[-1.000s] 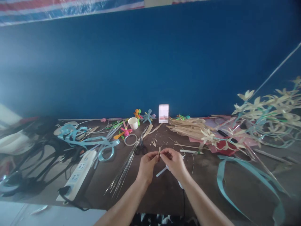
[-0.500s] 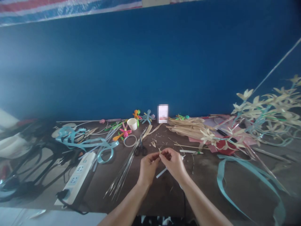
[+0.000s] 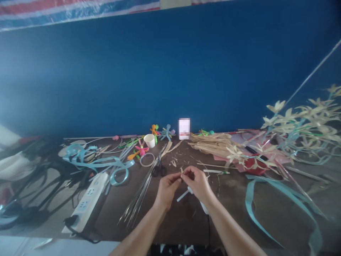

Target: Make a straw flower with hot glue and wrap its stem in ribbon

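Both hands meet over the middle of the dark brown surface (image 3: 165,220). The left hand (image 3: 166,188) and the right hand (image 3: 198,183) each pinch the small pale strip of dry straw (image 3: 181,170) between thumb and fingertips, so each grip is pressed together on it. The strip is up in the air, just above the surface, and its tip sticks up between the two hands.

It looks very light, thin and a bit stiff. I think it would bend easily and could snap or tear if squeezed hard. The best place to hold it is low down near the bottom end, with soft fingertips.

A thin white stick (image 3: 182,195) pokes out under the right hand; I cannot tell if it is held. Black scissors (image 3: 159,170) and long thin metal wires (image 3: 138,199) lie just left of the hands. A pile of pale dry leaf strips (image 3: 213,145) lies farther back on the right.
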Demonstrator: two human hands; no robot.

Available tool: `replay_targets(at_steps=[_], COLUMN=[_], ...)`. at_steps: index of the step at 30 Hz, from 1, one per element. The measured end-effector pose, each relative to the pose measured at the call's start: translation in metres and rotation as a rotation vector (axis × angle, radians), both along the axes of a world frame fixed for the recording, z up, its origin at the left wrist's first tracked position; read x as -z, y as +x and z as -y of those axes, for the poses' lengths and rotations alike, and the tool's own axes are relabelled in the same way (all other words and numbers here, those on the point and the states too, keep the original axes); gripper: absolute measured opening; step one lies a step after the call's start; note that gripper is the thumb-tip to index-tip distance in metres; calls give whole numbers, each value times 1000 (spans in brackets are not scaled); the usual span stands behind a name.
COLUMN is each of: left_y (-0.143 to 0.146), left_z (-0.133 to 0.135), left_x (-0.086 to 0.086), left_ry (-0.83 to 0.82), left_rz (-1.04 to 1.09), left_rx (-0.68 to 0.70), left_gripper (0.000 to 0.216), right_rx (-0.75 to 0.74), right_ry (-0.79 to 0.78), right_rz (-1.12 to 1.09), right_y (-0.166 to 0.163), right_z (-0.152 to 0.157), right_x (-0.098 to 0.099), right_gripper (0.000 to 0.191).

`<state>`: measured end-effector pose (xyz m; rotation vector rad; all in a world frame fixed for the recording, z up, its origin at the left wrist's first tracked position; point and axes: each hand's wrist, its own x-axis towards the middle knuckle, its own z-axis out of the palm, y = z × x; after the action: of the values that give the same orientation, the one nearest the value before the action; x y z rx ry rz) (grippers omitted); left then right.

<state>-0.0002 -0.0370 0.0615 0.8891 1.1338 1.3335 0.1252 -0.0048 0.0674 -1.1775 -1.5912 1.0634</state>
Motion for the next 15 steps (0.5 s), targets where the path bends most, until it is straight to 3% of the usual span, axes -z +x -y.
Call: replay_targets(at_steps=[15], left_y=[3], left_z=[-2], left_x=[2], left_ry=[-2], left_rz=[29], left_rx=[-7], left_gripper=[21], right_rx=[-47], right_ry=[-49], right_rz=[-96], right_y=[2], right_z=[-3], right_x=[2], right_gripper=[10])
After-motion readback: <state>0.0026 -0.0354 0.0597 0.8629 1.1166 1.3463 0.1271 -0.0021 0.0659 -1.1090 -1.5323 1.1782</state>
